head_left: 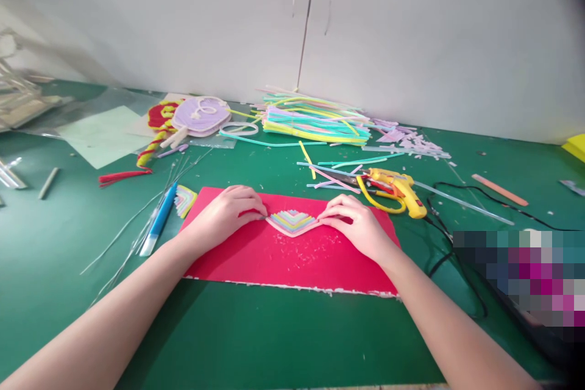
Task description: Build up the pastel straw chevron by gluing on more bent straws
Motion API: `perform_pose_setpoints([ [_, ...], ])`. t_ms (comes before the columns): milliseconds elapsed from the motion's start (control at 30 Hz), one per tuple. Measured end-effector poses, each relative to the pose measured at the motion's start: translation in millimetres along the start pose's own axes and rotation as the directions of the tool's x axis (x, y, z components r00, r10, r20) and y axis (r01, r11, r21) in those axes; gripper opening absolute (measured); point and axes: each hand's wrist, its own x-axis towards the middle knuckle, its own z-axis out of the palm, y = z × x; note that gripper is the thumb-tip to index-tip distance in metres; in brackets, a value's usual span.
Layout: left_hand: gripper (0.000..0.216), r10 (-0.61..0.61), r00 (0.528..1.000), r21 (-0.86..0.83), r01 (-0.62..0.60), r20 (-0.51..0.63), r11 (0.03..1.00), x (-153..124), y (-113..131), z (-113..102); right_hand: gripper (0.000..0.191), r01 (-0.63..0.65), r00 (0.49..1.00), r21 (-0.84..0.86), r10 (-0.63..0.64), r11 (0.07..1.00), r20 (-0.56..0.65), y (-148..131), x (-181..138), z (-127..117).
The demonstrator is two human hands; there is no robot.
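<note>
Head-camera view: fingertips of both hands are pressed against a small striped chevron piece (291, 222) at the centre of the frame, on a red mat (292, 259). The left hand (226, 213) is curled, its fingers bent and nearly closed, with the tips set against the piece's left edge. The right hand (359, 225) is likewise curled, its thumb and forefinger brought close together at the piece's right edge. The piece is held flat between the two hands rather than lifted; it lies in pastel layers with its point turned toward the lower edge of the frame. White flecks are scattered on the mat just below it.

Outward, a blue pen-like tool (159, 219) and a second small striped piece (185, 200) are seen left of the mat on the green table (256, 341). A yellow glue gun (400, 190) and yellow-handled scissors (368, 186) lie to the upper right, touching. A heap of pastel strips (315, 119) is piled at upper centre, beside a lilac round ornament (201, 116). No containers can be made out.
</note>
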Motion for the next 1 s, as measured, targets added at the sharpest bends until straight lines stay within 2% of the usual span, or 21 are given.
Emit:
perform_pose_setpoints([
  [133, 0.02, 0.003, 1.0, -0.01, -0.003, -0.006, 1.0, -0.5, -1.4, 1.0, 0.009, -0.006, 1.0, -0.011, 0.006, 1.0, -0.016, 0.2, 0.1, -2.9],
  [500, 0.018, -0.005, 1.0, -0.007, 0.005, -0.03, 1.0, -0.1, -3.6, 3.2, 0.007, 0.043, 0.998, -0.044, -0.041, 0.998, 0.045, 0.2, -2.0, 0.2],
  [1000, 0.019, 0.014, 1.0, 0.008, -0.014, -0.019, 1.0, 1.7, -3.0, 3.1, 0.011, 0.089, 0.996, -0.061, -0.087, 0.994, 0.028, 2.6, -1.2, 3.9],
])
